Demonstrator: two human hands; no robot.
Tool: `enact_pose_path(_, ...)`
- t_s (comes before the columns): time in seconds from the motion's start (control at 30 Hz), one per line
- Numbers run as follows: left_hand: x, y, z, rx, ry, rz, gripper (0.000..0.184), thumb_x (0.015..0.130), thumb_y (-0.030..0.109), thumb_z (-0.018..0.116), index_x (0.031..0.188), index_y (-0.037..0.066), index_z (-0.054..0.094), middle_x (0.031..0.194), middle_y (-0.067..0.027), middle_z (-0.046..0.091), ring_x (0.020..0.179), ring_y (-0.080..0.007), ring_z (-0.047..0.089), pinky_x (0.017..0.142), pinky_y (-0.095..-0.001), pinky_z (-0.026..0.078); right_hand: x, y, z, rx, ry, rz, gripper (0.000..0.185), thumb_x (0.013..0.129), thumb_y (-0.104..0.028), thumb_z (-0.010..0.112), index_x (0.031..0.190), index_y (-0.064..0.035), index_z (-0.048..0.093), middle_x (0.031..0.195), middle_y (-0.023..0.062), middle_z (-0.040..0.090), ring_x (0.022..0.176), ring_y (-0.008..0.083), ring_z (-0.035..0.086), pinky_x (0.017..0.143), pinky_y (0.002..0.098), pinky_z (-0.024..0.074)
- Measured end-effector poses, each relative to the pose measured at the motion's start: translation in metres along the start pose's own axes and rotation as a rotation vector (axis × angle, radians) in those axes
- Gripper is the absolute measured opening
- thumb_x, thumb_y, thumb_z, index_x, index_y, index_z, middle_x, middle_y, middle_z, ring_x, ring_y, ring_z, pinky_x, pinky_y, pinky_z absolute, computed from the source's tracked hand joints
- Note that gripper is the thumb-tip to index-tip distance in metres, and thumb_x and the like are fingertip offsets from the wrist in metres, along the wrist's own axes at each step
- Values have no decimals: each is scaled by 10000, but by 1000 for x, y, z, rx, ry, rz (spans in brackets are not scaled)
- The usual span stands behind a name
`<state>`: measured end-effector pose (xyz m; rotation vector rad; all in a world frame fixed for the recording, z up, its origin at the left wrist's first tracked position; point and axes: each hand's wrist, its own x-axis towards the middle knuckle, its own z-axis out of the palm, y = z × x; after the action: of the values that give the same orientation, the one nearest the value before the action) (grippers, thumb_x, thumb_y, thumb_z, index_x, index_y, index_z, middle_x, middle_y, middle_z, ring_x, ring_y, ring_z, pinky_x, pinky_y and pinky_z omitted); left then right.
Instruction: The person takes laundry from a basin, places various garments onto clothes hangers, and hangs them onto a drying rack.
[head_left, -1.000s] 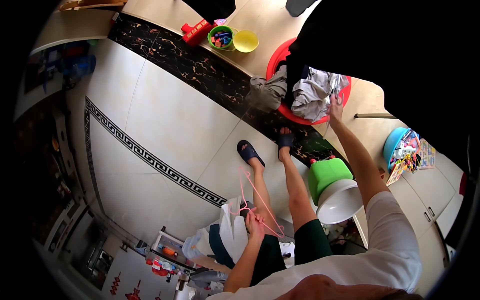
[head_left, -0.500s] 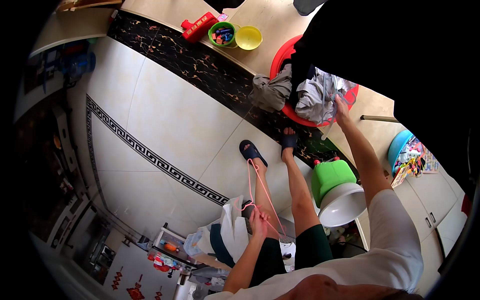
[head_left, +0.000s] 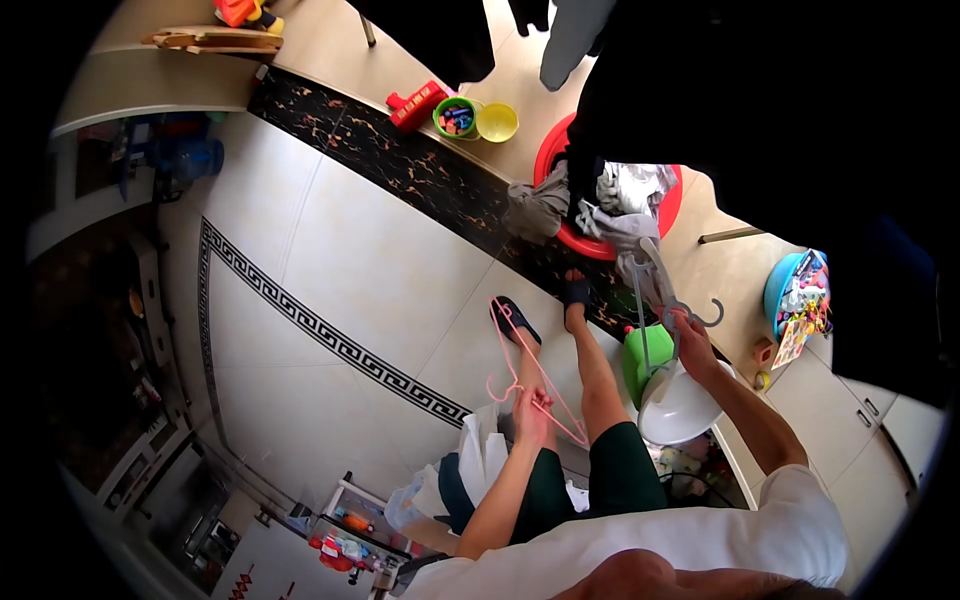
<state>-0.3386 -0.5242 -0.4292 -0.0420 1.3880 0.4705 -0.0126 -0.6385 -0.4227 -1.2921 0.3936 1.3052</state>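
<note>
My left hand point(head_left: 531, 415) is closed round a pink clothes hanger point(head_left: 519, 385), held over my legs. Its hook points left. My right hand point(head_left: 692, 347) grips a grey clothes hanger point(head_left: 648, 300) beside its hook, above the green container and white basin. The far end of this hanger overlaps a grey garment point(head_left: 632, 235) that trails over the rim of a red tub point(head_left: 672, 205); I cannot tell whether they touch. More crumpled white and grey clothes point(head_left: 636, 186) fill the tub. A brownish-grey garment point(head_left: 538, 208) drapes over its left side.
A green container point(head_left: 640, 365) and a white basin point(head_left: 685, 410) stand right of my legs. A blue tub of toys point(head_left: 785, 285) is farther right. Beyond the dark marble strip point(head_left: 400, 165) are a green bucket point(head_left: 456, 117) and a yellow bucket point(head_left: 497, 122). Dark hanging cloth point(head_left: 720, 90) blocks the upper right.
My right hand has drawn back from the red tub toward my body with the grey hanger. A grey garment now trails over the tub's near rim. The pink hanger has turned slightly.
</note>
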Motion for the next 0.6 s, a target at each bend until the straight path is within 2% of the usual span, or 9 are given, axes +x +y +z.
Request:
enact_pose_path(0.03,-5,7,4,31,-16,8,215,956,236,563,805,88,524,722,-42,527,662,-162,514,675,-314,459,-17,-9,8,-27,-10,-13,292,988,-259,509,1168,-34,561,1215,80,581,1114,163,540,996,303,403)
enact_pose_path(0.13,-16,30,7,79,-57,-36,257,967,259,546,780,83,533,760,-60,577,665,-168,535,590,-287,454,-68,-35,34,-95,-61,-87,307,995,-276,487,1153,-27,572,1230,97,577,1128,186,542,1017,356,404)
enact_pose_path(0.23,-28,56,3,2,-229,-33,287,975,287,532,825,47,585,799,-74,615,643,-128,531,461,-216,389,-115,-47,54,-105,-91,-201,328,994,-293,478,1133,-14,580,1233,124,581,1134,218,553,1041,402,396)
enact_pose_path(0.33,-49,86,19,86,-360,10,325,984,315,510,951,9,614,879,-86,641,627,-80,520,384,-169,295,-173,-64,82,-57,-134,-209,337,988,-304,484,1124,-11,581,1200,152,603,1130,241,564,1074,426,373)
enact_pose_path(0.37,-63,92,33,160,-303,102,269,985,266,507,1037,18,596,931,-59,614,668,-49,488,377,-147,261,-191,-69,92,-62,-143,-231,316,974,-308,510,1108,-32,589,1142,160,634,1129,239,570,1041,406,392)
enact_pose_path(0.47,-96,120,65,359,-313,186,185,947,151,570,1084,28,592,971,-44,618,664,-38,479,399,-146,276,-236,-86,113,-72,-259,-275,321,942,-347,550,1094,-69,600,1100,145,657,1076,206,585,934,341,424)
enact_pose_path(0.5,-105,127,71,363,-349,215,237,875,22,635,1109,26,599,981,-32,619,677,-24,475,422,-148,290,-252,-95,122,-102,-232,-256,328,931,-360,558,1091,-78,602,1091,141,661,1051,195,587,900,321,417)
enact_pose_path(0.6,-113,146,77,555,-446,309,299,815,-13,692,1101,23,615,996,-31,616,698,-5,467,431,-152,276,-300,-118,149,-176,-200,-226,346,907,-396,575,1081,-99,611,1064,129,673,985,166,589,823,278,398)
